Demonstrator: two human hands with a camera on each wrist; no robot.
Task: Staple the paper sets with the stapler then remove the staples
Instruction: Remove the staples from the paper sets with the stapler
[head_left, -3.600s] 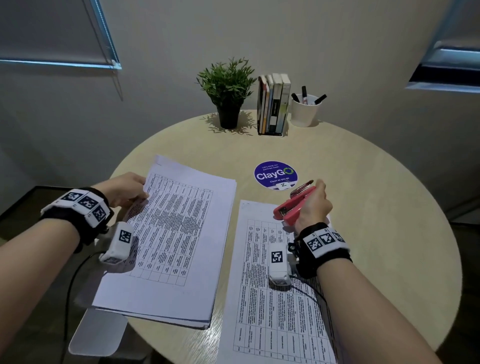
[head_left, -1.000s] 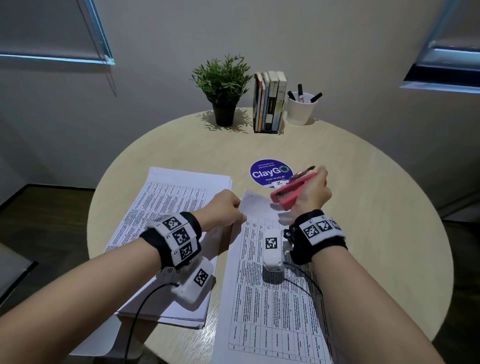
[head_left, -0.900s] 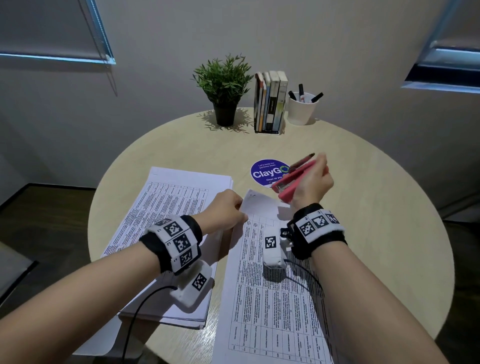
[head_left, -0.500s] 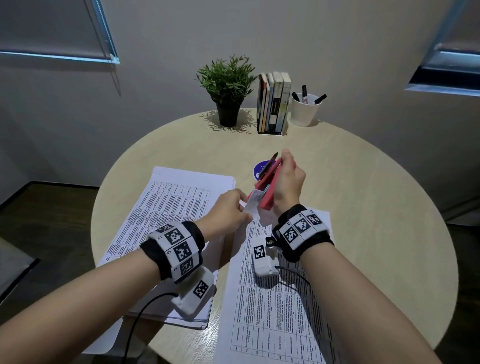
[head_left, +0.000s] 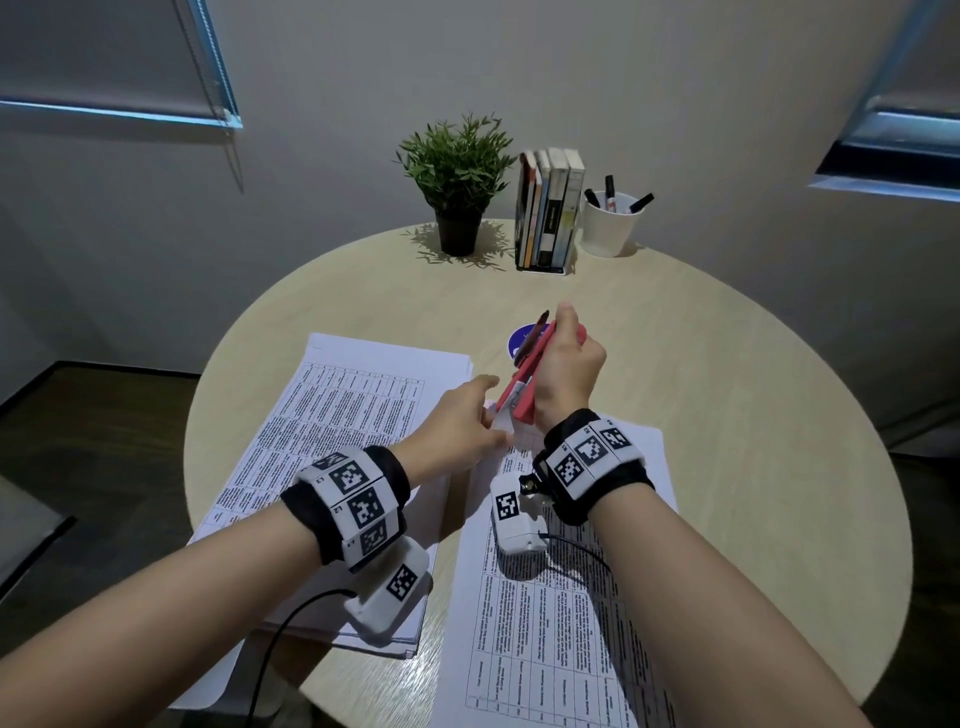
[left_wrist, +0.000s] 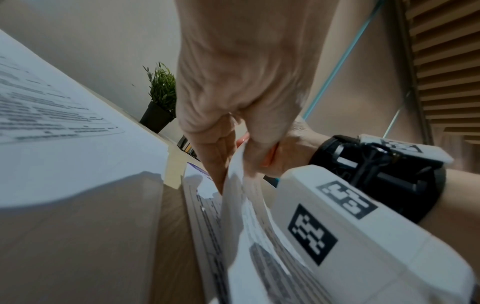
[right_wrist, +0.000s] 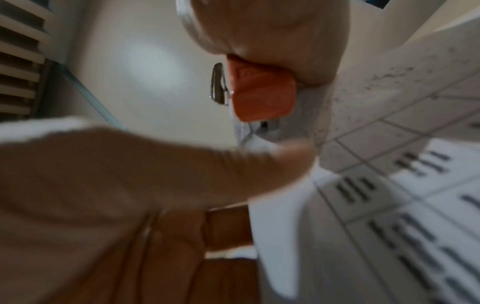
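the right hand (head_left: 563, 374) is wrapped round the red stapler (head_left: 524, 384), whose long axis runs away from the body with its mouth pointing back and down. that mouth sits over the lifted top-left corner of the near paper set (head_left: 550, 613), which lies flat on the table (head_left: 727, 364) otherwise. the left hand (head_left: 457, 426) pinches that corner just left of the stapler, so the squeeze should land there.

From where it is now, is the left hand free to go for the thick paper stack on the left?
Probably not yet. The left hand pinches the lifted corner of the right paper set for the stapler. The thick stack lies uncovered beside it, so the path looks free.
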